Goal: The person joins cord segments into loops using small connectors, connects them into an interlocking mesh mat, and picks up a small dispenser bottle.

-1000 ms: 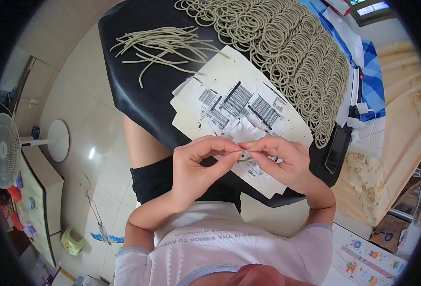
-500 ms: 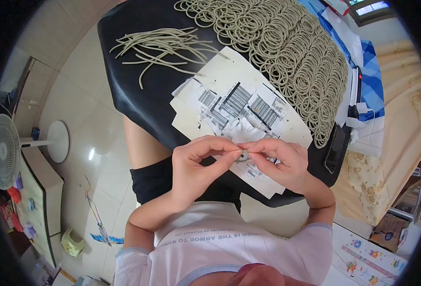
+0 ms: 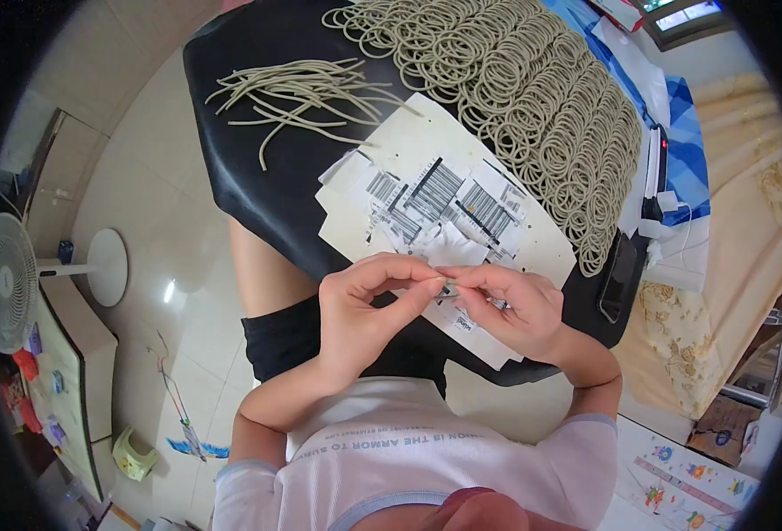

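My left hand (image 3: 369, 310) and my right hand (image 3: 516, 310) meet fingertip to fingertip over the near part of a cream cardboard sheet (image 3: 426, 124). Each pinches a short beige cord (image 3: 446, 282) between thumb and forefinger. Part of the cord curves below the fingertips; the rest is hidden by my fingers. Beyond them, several straight pieces of cord (image 3: 307, 84) lie in a loose bunch on the black table cover (image 3: 231, 168). To the right, a large mass of beige cord rings (image 3: 532, 97) lies in overlapping rows.
Barcode labels (image 3: 444, 190) are stuck on the cardboard. A dark phone (image 3: 619, 279) lies at the table's right edge, near a power strip (image 3: 656, 168) with a white plug. On the left stand a white fan (image 3: 10, 283) and a green stool (image 3: 134, 453).
Both hands keep their pinch on the cord, with the right fingers shifting very slightly. The bunch and the rings lie as before; the view has moved a little.
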A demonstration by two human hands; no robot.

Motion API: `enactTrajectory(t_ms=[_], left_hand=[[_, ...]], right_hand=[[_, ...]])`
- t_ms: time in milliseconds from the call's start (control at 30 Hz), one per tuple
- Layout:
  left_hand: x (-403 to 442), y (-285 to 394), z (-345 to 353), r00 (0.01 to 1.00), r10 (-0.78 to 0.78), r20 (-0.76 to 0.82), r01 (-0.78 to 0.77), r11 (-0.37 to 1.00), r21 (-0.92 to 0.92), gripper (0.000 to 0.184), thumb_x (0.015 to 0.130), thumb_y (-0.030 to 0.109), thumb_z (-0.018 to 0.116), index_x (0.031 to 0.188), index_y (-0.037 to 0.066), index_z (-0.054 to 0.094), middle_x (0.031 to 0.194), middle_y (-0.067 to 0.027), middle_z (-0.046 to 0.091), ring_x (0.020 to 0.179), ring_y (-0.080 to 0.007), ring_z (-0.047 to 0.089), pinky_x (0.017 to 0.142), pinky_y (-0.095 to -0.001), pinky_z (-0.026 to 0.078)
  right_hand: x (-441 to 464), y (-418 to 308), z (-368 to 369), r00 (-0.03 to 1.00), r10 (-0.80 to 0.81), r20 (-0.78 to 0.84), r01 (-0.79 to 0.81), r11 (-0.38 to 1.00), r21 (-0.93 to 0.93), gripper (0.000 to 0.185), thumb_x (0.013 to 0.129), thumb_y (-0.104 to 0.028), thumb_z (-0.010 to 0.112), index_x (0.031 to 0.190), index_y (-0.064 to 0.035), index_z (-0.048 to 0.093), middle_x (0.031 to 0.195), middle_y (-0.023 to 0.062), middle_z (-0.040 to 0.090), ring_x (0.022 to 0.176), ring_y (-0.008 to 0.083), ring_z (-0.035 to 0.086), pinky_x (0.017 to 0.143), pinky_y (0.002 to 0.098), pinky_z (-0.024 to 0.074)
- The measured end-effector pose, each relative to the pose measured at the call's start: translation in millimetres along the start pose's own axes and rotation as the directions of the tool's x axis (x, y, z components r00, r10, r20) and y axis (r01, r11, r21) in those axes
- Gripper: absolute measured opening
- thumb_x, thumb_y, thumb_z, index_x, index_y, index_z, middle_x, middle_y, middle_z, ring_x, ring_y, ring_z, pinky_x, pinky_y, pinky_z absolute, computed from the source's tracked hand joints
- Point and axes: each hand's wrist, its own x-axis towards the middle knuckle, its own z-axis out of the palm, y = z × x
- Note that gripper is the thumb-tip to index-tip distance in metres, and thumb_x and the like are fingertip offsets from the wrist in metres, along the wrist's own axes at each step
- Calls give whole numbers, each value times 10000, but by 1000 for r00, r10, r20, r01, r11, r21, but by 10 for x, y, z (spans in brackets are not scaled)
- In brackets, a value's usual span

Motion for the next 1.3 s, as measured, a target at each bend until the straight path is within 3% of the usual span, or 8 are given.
enactTrajectory(t_ms=[267,367,567,767,900,1033,1133,1300], left_hand=[[10,16,6,1000,3,8,-3,999,-46,114,879,-22,675,992,-36,679,964,-67,686,878,-105,636,801,-237,508],[9,36,3,1000,-11,11,12,997,-81,115,881,-17,675,995,-35,678,961,-65,688,875,-103,634,794,-237,508],[14,21,-24,999,11,34,-6,986,-165,135,890,35,686,1014,-17,667,965,-50,681,891,-100,634,813,-241,512],[76,59,-58,990,21,142,32,931,-364,113,910,90,678,976,18,622,976,-35,630,934,-103,589,848,-261,475],[136,9,-117,973,62,224,51,882,-469,134,889,132,708,941,41,625,995,-17,584,938,-113,553,832,-270,456],[149,84,-157,961,0,277,144,855,-499,158,869,177,737,915,64,636,1009,5,555,913,-101,524,759,-251,432],[188,60,-160,956,-3,293,159,846,-509,163,865,198,743,899,74,643,1007,6,557,890,-93,517,722,-242,415],[347,115,-197,953,-2,303,142,886,-442,219,895,203,707,1058,67,652,998,10,580,875,-86,537,735,-237,432]], right_hand=[[-27,-3,18,1000,-8,-9,7,999,-51,203,843,9,699,1025,27,612,936,97,733,630,125,692,542,233,560],[12,-71,-38,996,39,78,-40,999,12,151,892,59,616,1036,79,574,1012,183,713,779,158,716,678,256,595],[47,-58,26,999,-44,-19,43,997,-57,223,830,26,704,1038,18,624,927,91,730,618,129,689,516,233,545],[262,-237,-69,988,-151,-37,148,987,-65,205,836,18,701,1030,-1,638,888,79,726,654,165,692,573,278,555],[449,-327,-174,983,180,43,-184,974,134,120,859,-11,693,970,27,668,938,114,690,804,162,675,708,280,553],[530,-262,-105,827,452,335,-561,630,537,110,858,-7,693,959,36,684,916,53,670,796,103,630,728,253,526],[587,-210,-125,703,501,505,-710,460,533,105,836,53,677,939,33,671,948,54,618,810,117,613,710,236,498],[696,-156,-215,691,527,495,-719,434,543,80,842,-33,694,914,-3,679,854,15,640,719,70,584,621,207,458]])
